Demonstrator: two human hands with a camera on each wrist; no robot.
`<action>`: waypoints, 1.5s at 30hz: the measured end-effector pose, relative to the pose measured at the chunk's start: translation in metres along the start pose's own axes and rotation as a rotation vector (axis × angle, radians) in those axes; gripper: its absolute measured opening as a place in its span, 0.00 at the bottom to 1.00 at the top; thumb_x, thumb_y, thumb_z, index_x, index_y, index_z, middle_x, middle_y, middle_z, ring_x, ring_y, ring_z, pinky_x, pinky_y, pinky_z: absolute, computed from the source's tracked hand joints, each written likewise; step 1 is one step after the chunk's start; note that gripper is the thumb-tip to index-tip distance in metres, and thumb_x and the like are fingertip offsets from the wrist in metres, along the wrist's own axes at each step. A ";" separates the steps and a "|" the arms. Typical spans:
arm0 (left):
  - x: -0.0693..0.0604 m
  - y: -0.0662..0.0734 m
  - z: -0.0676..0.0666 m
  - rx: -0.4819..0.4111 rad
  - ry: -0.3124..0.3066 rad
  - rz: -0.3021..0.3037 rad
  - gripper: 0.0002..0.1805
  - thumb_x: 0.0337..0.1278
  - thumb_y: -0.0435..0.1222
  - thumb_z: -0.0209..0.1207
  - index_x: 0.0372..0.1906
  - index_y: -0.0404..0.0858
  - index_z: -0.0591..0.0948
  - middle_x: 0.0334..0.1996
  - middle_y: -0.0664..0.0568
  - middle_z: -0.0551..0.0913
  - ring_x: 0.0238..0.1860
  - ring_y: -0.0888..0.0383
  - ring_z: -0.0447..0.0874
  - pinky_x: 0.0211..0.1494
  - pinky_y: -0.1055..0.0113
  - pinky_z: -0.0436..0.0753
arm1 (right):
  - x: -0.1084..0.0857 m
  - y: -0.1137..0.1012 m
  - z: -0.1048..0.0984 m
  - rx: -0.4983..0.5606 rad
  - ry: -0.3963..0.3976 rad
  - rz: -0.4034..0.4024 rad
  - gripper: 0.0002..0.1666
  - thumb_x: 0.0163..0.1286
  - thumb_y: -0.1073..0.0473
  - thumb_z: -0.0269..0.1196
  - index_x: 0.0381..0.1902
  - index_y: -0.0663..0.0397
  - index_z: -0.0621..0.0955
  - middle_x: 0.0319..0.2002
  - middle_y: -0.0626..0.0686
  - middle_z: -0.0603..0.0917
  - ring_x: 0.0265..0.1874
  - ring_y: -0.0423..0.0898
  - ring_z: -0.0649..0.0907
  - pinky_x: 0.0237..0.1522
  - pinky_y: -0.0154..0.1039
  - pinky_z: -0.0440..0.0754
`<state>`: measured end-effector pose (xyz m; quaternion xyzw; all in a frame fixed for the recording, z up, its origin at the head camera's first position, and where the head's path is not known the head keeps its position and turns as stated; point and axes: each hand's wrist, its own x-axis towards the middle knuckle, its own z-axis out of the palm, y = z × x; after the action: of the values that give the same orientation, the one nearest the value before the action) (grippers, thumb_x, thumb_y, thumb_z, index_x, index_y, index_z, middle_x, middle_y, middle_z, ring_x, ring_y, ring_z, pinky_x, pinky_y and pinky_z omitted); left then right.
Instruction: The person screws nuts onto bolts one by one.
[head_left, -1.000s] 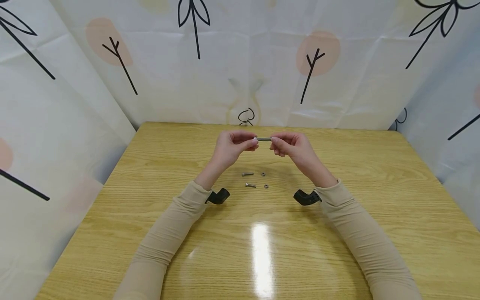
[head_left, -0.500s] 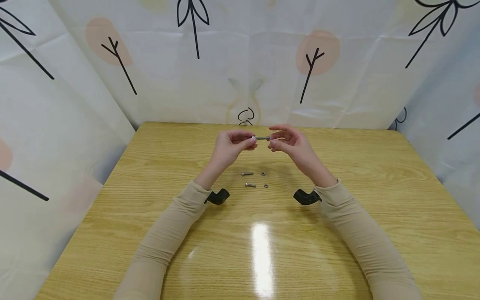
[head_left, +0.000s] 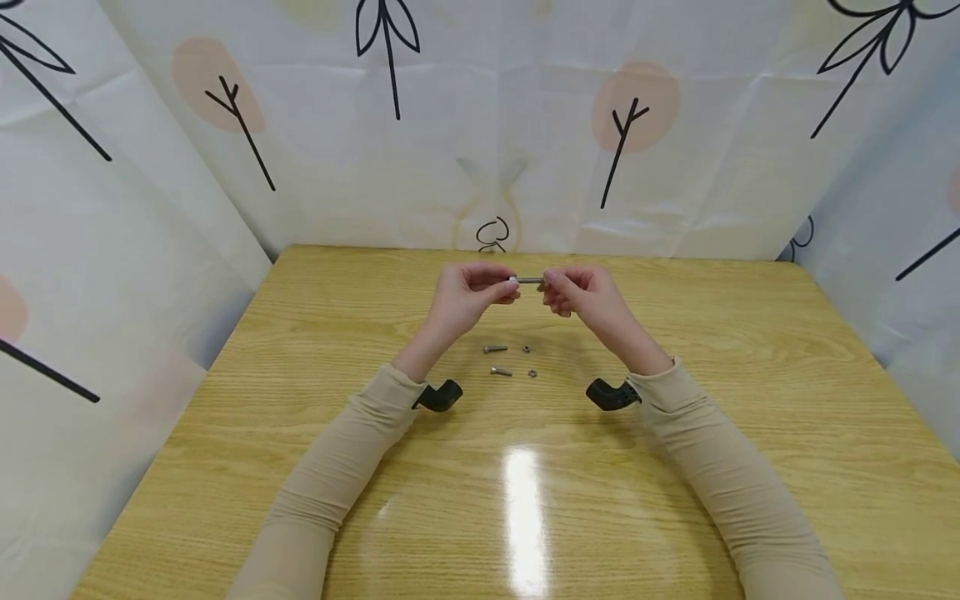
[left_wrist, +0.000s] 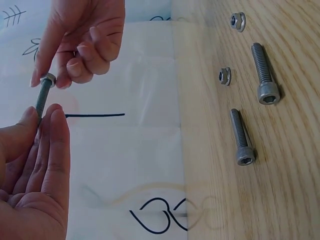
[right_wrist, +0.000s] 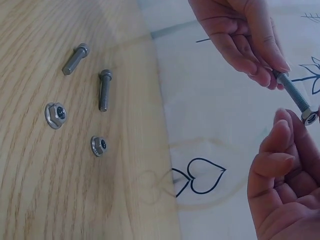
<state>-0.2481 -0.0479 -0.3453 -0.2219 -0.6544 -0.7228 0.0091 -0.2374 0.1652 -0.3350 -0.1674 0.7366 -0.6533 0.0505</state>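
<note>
Above the far part of the table, my left hand (head_left: 465,292) pinches a metal bolt (head_left: 529,280) near its head, which the fingertips mostly hide. The bolt lies about level in the head view, its threaded shank pointing right. A flange nut (right_wrist: 309,117) sits at the shank's free end, plainly seen in the right wrist view. My right hand (head_left: 588,296) holds this nut between thumb and index finger, with the other fingers curled below. How far the nut is threaded on cannot be told.
On the wooden table (head_left: 300,467) below the hands lie two socket-head bolts, a farther bolt (head_left: 495,349) and a nearer bolt (head_left: 501,372). Right of them are two flange nuts, one nut (head_left: 527,349) behind the other nut (head_left: 532,373). A patterned curtain (head_left: 540,125) borders the table's back.
Half a second ago the right fingers were spread apart around the nut; now they have closed in on it again. Both hands have dipped very slightly, and the left hand keeps its pinch.
</note>
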 end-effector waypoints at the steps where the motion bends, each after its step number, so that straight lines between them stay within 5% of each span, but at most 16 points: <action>1: 0.000 0.000 0.000 0.003 0.000 -0.001 0.12 0.55 0.26 0.64 0.41 0.20 0.81 0.31 0.38 0.86 0.31 0.51 0.87 0.40 0.57 0.88 | 0.000 -0.001 0.000 -0.003 -0.003 0.010 0.21 0.73 0.50 0.57 0.40 0.66 0.80 0.30 0.55 0.81 0.25 0.46 0.77 0.24 0.35 0.78; 7: 0.000 0.001 0.000 -0.001 0.012 -0.024 0.12 0.55 0.26 0.64 0.42 0.20 0.81 0.33 0.35 0.85 0.32 0.52 0.87 0.41 0.58 0.88 | -0.003 0.002 -0.005 0.091 -0.011 -0.074 0.24 0.70 0.59 0.61 0.61 0.57 0.73 0.46 0.61 0.79 0.38 0.49 0.84 0.43 0.42 0.85; 13: 0.002 0.002 0.000 -0.002 0.016 -0.045 0.10 0.55 0.27 0.65 0.40 0.23 0.82 0.32 0.36 0.85 0.32 0.52 0.87 0.41 0.58 0.88 | -0.002 0.004 -0.008 0.069 -0.038 -0.154 0.17 0.66 0.68 0.63 0.53 0.64 0.78 0.43 0.61 0.82 0.38 0.49 0.85 0.44 0.42 0.86; 20: 0.005 -0.002 0.002 -0.004 0.002 -0.053 0.10 0.55 0.27 0.65 0.40 0.22 0.82 0.31 0.38 0.86 0.31 0.52 0.87 0.41 0.57 0.88 | 0.000 0.004 -0.005 -0.032 -0.012 -0.035 0.18 0.70 0.57 0.61 0.46 0.69 0.79 0.33 0.58 0.83 0.29 0.47 0.82 0.29 0.36 0.82; 23: 0.006 -0.003 0.001 0.012 -0.001 -0.050 0.11 0.56 0.27 0.64 0.40 0.21 0.82 0.32 0.37 0.85 0.31 0.52 0.87 0.41 0.58 0.88 | 0.000 0.004 -0.005 -0.032 -0.010 0.017 0.21 0.72 0.54 0.59 0.49 0.69 0.77 0.36 0.59 0.82 0.31 0.47 0.81 0.30 0.38 0.82; 28: 0.009 -0.004 0.000 0.030 0.001 -0.044 0.12 0.56 0.28 0.65 0.41 0.21 0.82 0.32 0.36 0.85 0.32 0.52 0.87 0.41 0.58 0.88 | 0.000 0.003 -0.007 0.030 0.003 -0.048 0.21 0.69 0.62 0.62 0.58 0.62 0.74 0.48 0.66 0.78 0.39 0.52 0.84 0.43 0.45 0.86; 33: 0.010 -0.002 0.000 0.025 0.003 -0.045 0.12 0.56 0.29 0.65 0.42 0.22 0.82 0.33 0.36 0.85 0.33 0.52 0.87 0.42 0.58 0.88 | 0.003 0.001 -0.008 0.025 0.022 -0.106 0.17 0.68 0.62 0.63 0.53 0.62 0.78 0.47 0.67 0.79 0.38 0.51 0.84 0.44 0.43 0.86; 40: 0.009 -0.001 -0.001 0.034 0.004 -0.043 0.13 0.56 0.28 0.65 0.42 0.21 0.81 0.33 0.36 0.85 0.32 0.53 0.87 0.41 0.58 0.88 | 0.007 -0.001 -0.004 -0.015 0.043 -0.003 0.21 0.71 0.54 0.59 0.46 0.71 0.79 0.32 0.58 0.83 0.27 0.46 0.80 0.26 0.32 0.80; 45: 0.010 -0.001 0.000 0.031 0.009 -0.053 0.14 0.56 0.28 0.64 0.43 0.19 0.80 0.34 0.35 0.85 0.32 0.53 0.87 0.41 0.59 0.88 | 0.007 0.000 -0.005 0.035 0.017 0.018 0.19 0.74 0.52 0.56 0.51 0.63 0.77 0.41 0.58 0.81 0.33 0.47 0.82 0.34 0.35 0.84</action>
<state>-0.2577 -0.0450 -0.3429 -0.2008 -0.6713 -0.7135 -0.0037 -0.2453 0.1674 -0.3334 -0.1541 0.7269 -0.6671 0.0533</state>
